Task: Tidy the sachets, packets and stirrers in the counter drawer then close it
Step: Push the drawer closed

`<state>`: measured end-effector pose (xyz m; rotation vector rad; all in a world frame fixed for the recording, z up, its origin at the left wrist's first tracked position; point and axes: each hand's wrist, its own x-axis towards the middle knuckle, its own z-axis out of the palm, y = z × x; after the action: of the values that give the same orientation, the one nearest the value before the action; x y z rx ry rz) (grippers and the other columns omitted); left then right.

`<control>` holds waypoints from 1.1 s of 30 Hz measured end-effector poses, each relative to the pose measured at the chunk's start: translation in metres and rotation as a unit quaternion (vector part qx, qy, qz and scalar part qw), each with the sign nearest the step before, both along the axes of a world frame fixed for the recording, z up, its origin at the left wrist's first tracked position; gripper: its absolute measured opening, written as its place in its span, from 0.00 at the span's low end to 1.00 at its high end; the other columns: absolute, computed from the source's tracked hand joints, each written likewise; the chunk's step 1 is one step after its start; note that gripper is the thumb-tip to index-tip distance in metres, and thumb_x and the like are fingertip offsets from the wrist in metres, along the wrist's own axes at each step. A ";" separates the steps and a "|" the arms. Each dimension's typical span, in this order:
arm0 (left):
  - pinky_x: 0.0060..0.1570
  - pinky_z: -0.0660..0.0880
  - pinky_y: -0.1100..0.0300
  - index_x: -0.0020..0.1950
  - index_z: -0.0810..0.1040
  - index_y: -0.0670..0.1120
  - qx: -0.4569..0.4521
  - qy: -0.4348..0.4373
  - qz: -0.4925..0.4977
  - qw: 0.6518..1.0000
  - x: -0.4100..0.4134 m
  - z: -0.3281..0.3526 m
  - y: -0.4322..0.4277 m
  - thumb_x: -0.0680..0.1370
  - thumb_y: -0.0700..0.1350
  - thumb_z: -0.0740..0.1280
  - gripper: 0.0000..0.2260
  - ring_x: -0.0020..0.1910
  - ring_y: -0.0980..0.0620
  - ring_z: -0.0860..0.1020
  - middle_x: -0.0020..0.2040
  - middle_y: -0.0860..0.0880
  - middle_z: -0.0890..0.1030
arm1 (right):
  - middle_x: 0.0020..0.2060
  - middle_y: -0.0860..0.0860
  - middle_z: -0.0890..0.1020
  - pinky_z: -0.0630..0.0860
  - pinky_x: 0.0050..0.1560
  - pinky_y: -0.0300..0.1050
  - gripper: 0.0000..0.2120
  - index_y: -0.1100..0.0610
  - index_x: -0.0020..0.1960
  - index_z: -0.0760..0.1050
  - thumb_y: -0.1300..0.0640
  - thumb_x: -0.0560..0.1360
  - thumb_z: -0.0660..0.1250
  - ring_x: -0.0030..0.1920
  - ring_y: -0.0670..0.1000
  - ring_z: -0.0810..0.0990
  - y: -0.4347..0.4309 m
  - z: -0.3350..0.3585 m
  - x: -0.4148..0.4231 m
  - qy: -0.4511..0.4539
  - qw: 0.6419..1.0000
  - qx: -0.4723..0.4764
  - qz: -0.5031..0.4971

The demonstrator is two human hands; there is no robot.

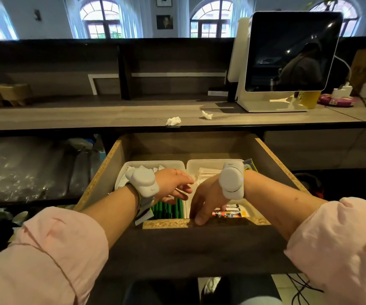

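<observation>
"Looking at the left of the open drawer [102,172] first, what do we find?"

"We find two white trays side by side. The left tray [155,162] has white sachets [143,169] at its far end and green packets [166,211] laid close together at its near end."

"And our left hand [171,183]?"

"We hold it just above the green packets, fingers loosely spread and pointing right, gripping nothing."

"Then the right tray [210,161]?"

"We see paper-wrapped stirrers [208,172] at the far end and red and black packets [230,213] at the near end. Our right hand [208,199] dips in there, fingers pointing down, thumb at the drawer's front edge. We cannot tell whether it has hold of anything."

"What can we count?"

"One drawer, two trays, two hands, and two crumpled paper scraps [173,121] on the counter [89,115] above. The sachets, packets and stirrers are too crowded for us to count."
</observation>
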<state>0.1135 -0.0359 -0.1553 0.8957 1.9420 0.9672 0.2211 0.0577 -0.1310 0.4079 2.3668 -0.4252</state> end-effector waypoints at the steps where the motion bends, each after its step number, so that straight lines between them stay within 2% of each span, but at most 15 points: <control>1: 0.48 0.75 0.57 0.58 0.76 0.46 0.000 0.010 -0.001 1.000 -0.002 0.001 0.000 0.78 0.49 0.62 0.11 0.45 0.51 0.80 0.45 0.50 0.81 | 0.62 0.49 0.78 0.78 0.60 0.50 0.23 0.48 0.67 0.72 0.44 0.73 0.68 0.60 0.52 0.77 0.004 0.000 -0.003 0.011 1.000 -0.012 -0.010; 4: 0.57 0.75 0.53 0.55 0.75 0.48 0.004 0.047 -0.008 0.999 -0.011 0.003 0.004 0.78 0.50 0.63 0.09 0.49 0.51 0.80 0.47 0.51 0.81 | 0.61 0.48 0.79 0.78 0.59 0.50 0.24 0.48 0.67 0.72 0.43 0.72 0.68 0.59 0.51 0.77 0.018 -0.001 -0.014 0.060 0.997 0.015 -0.048; 7: 0.59 0.75 0.53 0.53 0.76 0.53 0.022 0.090 -0.053 0.994 -0.024 0.001 0.008 0.76 0.52 0.66 0.08 0.54 0.52 0.80 0.52 0.51 0.81 | 0.58 0.49 0.81 0.78 0.55 0.45 0.27 0.49 0.66 0.73 0.41 0.70 0.70 0.52 0.49 0.79 0.037 -0.003 -0.028 0.107 0.991 0.049 -0.070; 9: 0.57 0.75 0.62 0.53 0.77 0.55 0.011 0.158 -0.128 0.979 -0.032 -0.004 0.009 0.72 0.53 0.70 0.11 0.53 0.55 0.78 0.52 0.54 0.80 | 0.57 0.50 0.82 0.76 0.55 0.44 0.27 0.51 0.65 0.75 0.40 0.70 0.70 0.53 0.50 0.80 0.049 -0.004 -0.036 0.145 0.984 0.082 -0.066; 11: 0.51 0.74 0.70 0.56 0.78 0.51 -0.007 0.236 -0.167 0.957 -0.040 -0.009 0.014 0.72 0.48 0.72 0.13 0.49 0.58 0.77 0.50 0.55 0.79 | 0.55 0.50 0.82 0.75 0.56 0.45 0.23 0.52 0.61 0.78 0.41 0.71 0.69 0.52 0.51 0.80 0.057 -0.004 -0.040 0.182 0.977 0.091 -0.067; 12: 0.52 0.74 0.67 0.57 0.78 0.50 -0.005 0.289 -0.163 0.943 -0.044 -0.012 0.018 0.71 0.47 0.72 0.15 0.50 0.57 0.76 0.51 0.54 0.78 | 0.54 0.51 0.83 0.76 0.56 0.46 0.22 0.53 0.60 0.79 0.42 0.71 0.68 0.52 0.51 0.80 0.060 -0.005 -0.041 0.193 0.975 0.091 -0.065; 14: 0.63 0.71 0.57 0.60 0.76 0.51 0.007 0.382 -0.136 0.914 -0.056 -0.015 0.031 0.70 0.48 0.73 0.19 0.58 0.55 0.72 0.58 0.52 0.76 | 0.52 0.51 0.84 0.77 0.55 0.47 0.20 0.52 0.57 0.81 0.42 0.71 0.69 0.51 0.52 0.81 0.071 -0.007 -0.046 0.202 0.973 0.095 -0.052; 17: 0.70 0.60 0.56 0.65 0.72 0.55 0.024 0.422 -0.110 0.900 -0.077 -0.015 0.051 0.68 0.51 0.74 0.27 0.70 0.51 0.63 0.68 0.51 0.69 | 0.53 0.49 0.83 0.79 0.53 0.48 0.23 0.49 0.58 0.79 0.41 0.66 0.73 0.51 0.51 0.81 0.092 -0.008 -0.060 0.232 0.964 0.118 -0.049; 19: 0.72 0.57 0.55 0.69 0.68 0.55 0.027 0.438 -0.095 0.894 -0.094 -0.015 0.065 0.67 0.54 0.75 0.32 0.73 0.49 0.59 0.71 0.50 0.66 | 0.60 0.48 0.78 0.76 0.57 0.50 0.33 0.47 0.66 0.72 0.38 0.64 0.73 0.60 0.52 0.76 0.105 -0.007 -0.073 0.266 0.947 0.179 -0.037; 22: 0.76 0.49 0.46 0.76 0.55 0.57 -0.027 0.452 -0.058 0.890 -0.123 -0.019 0.093 0.65 0.60 0.74 0.44 0.78 0.48 0.48 0.78 0.50 0.54 | 0.74 0.50 0.59 0.61 0.72 0.60 0.51 0.47 0.76 0.54 0.35 0.60 0.74 0.76 0.55 0.55 0.138 -0.009 -0.099 0.295 0.926 0.233 -0.035; 23: 0.76 0.46 0.44 0.77 0.50 0.57 -0.050 0.459 -0.042 0.886 -0.130 -0.020 0.100 0.64 0.62 0.73 0.48 0.78 0.48 0.44 0.79 0.51 0.49 | 0.76 0.49 0.55 0.55 0.74 0.62 0.55 0.47 0.77 0.49 0.34 0.59 0.74 0.77 0.56 0.49 0.147 -0.009 -0.106 0.295 0.926 0.234 -0.042; 25: 0.75 0.42 0.43 0.77 0.41 0.57 -0.087 0.475 -0.008 0.876 -0.150 -0.022 0.120 0.63 0.67 0.71 0.53 0.78 0.49 0.39 0.79 0.52 0.42 | 0.77 0.49 0.50 0.50 0.75 0.63 0.58 0.47 0.77 0.45 0.33 0.58 0.73 0.78 0.56 0.44 0.172 -0.012 -0.128 0.285 0.929 0.229 -0.059; 27: 0.73 0.39 0.42 0.76 0.36 0.57 -0.117 0.485 0.029 0.866 -0.161 -0.023 0.130 0.60 0.71 0.68 0.57 0.77 0.48 0.36 0.79 0.51 0.38 | 0.78 0.49 0.50 0.49 0.75 0.63 0.58 0.48 0.77 0.44 0.32 0.59 0.72 0.78 0.55 0.45 0.185 -0.015 -0.140 0.270 0.933 0.227 -0.066; 29: 0.73 0.38 0.41 0.76 0.34 0.55 -0.142 0.482 0.058 0.863 -0.172 -0.026 0.140 0.60 0.74 0.66 0.58 0.77 0.47 0.35 0.78 0.50 0.37 | 0.77 0.49 0.54 0.50 0.74 0.64 0.54 0.50 0.77 0.48 0.32 0.61 0.71 0.77 0.54 0.51 0.196 -0.016 -0.153 0.265 0.935 0.223 -0.080; 33: 0.72 0.40 0.38 0.78 0.43 0.51 -0.183 0.491 0.066 0.849 -0.196 -0.019 0.160 0.69 0.69 0.63 0.47 0.78 0.50 0.43 0.79 0.52 0.46 | 0.67 0.49 0.69 0.62 0.70 0.57 0.36 0.49 0.70 0.63 0.38 0.67 0.70 0.70 0.54 0.66 0.214 -0.013 -0.178 0.305 0.917 0.244 -0.076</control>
<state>-0.0824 0.1240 -0.1744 1.1492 2.9361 0.1116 0.0428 0.2713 -0.1440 0.7836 3.0694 -0.0047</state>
